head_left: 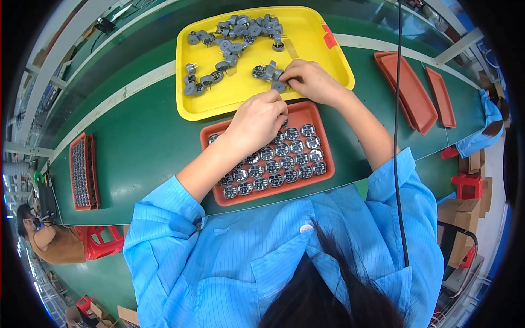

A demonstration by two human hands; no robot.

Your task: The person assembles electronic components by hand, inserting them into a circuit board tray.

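My right hand (313,81) reaches over the yellow tray (249,101). Its thumb and fingers pinch a small grey round component (279,86), one of a few bunched there. Other grey round components (235,46) with thin metal pins lie heaped at the tray's far side and scattered to the left. My left hand (258,121) is above the far part of an orange tray (221,201), fingers curled together; whatever they hold is hidden. In that tray, round parts (275,179) with dark, silvery upper faces sit in rows, partly covered by my left hand and forearm.
Filled orange trays (80,169) stand at the left on the green table (139,136). More orange trays (407,93) lie at the right. A black cable (397,136) hangs down past my right arm. Other people (57,240) sit at the far left and far right.
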